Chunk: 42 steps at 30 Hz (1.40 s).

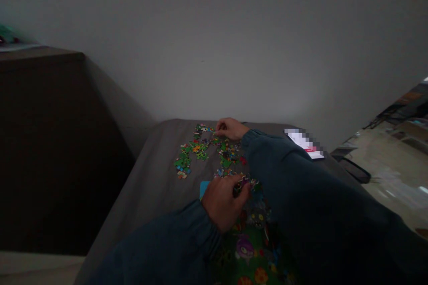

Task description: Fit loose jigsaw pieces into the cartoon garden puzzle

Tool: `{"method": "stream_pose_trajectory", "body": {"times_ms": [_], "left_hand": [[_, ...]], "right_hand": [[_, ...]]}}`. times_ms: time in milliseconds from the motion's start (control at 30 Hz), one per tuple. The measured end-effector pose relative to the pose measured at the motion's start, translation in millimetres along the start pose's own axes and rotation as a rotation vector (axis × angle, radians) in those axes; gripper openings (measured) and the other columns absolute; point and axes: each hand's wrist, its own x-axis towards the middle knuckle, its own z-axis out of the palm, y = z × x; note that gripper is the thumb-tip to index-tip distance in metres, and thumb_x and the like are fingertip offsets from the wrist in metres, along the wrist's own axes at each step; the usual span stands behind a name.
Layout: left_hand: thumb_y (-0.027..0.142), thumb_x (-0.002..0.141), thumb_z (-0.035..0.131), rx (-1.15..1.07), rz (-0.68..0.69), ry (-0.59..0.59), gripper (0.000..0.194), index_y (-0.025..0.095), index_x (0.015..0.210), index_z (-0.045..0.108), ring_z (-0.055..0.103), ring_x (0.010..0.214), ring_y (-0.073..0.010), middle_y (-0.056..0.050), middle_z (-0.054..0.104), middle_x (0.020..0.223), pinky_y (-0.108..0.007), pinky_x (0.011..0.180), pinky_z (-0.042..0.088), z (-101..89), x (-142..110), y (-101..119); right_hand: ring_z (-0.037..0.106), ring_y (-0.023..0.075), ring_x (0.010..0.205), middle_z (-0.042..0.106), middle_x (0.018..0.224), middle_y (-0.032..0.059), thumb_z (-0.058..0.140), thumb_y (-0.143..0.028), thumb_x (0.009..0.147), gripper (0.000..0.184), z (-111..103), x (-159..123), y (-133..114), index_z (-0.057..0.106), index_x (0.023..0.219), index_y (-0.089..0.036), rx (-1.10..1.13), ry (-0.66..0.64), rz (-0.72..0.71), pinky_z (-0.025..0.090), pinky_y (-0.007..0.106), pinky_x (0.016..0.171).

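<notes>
My left hand is near the camera, its fingers pinching a dark jigsaw piece at the upper edge of a partly joined cartoon puzzle. Farther off, my right hand rests its fingertips among loose jigsaw pieces in green and other bright colours. I cannot tell whether those fingers hold a piece. My right sleeve crosses above the puzzle and hides its right part.
The pieces lie on a grey cloth-covered surface, with a blue card partly under my left hand. A white-and-red object lies at the far right edge. A dark furniture block stands left, a wall rises behind, and a floor shows right.
</notes>
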Motion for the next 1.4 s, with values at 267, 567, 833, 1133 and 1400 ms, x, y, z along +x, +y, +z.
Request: {"method": "stream_pose_trajectory", "body": {"times_ms": [267,567,833,1133,1400], "left_hand": [[0.036,0.090,0.048,-0.036,-0.065,-0.040,0.024,0.019,0.080,0.063,0.059,0.064,-0.0173,-0.002,0.067,0.071,-0.027,0.058,0.033,0.4,1,0],[0.047,0.093,0.039,-0.431,-0.114,-0.123,0.032,0.020,0.087,0.055,0.060,0.053,-0.0158,0.001,0.063,0.059,-0.025,0.049,0.043,5.4,7,-17],[0.057,0.090,0.044,-0.702,-0.201,-0.225,0.037,0.020,0.092,0.046,0.059,0.047,-0.0115,0.001,0.067,0.070,-0.022,0.046,0.041,8.7,5,-12],[0.049,0.090,0.047,-0.444,-0.172,-0.359,0.029,0.020,0.092,0.053,0.064,0.059,-0.0153,0.001,0.068,0.059,-0.023,0.055,0.041,15.1,-12,17],[0.049,0.084,0.055,-0.428,-0.293,-0.408,0.031,0.018,0.081,0.063,0.067,0.063,-0.0160,-0.001,0.072,0.070,-0.021,0.052,0.041,16.4,-7,25]], "right_hand": [[0.063,0.0185,0.071,0.072,0.081,0.0068,0.076,-0.031,0.074,0.035,3,-17,-5,0.073,0.103,-0.011,0.024,-0.120,-0.016,0.041,0.026,0.061],[0.061,0.0181,0.080,0.070,0.084,0.0075,0.074,-0.024,0.076,0.016,-2,-34,-19,0.072,0.087,-0.012,0.104,0.038,0.004,0.042,0.028,0.071],[0.063,0.0117,0.074,0.067,0.079,-0.0002,0.064,-0.034,0.085,0.018,-43,-160,-23,0.062,0.088,-0.016,0.797,-0.039,-0.032,0.052,0.029,0.074],[0.067,0.0140,0.073,0.070,0.082,0.0017,0.074,-0.032,0.076,0.022,2,-247,-20,0.068,0.092,-0.019,0.988,0.165,0.038,0.055,0.029,0.068],[0.067,0.0133,0.075,0.071,0.083,0.0025,0.067,-0.025,0.083,0.008,6,-260,-21,0.070,0.090,-0.021,0.738,0.409,-0.187,0.055,0.025,0.068]]}}
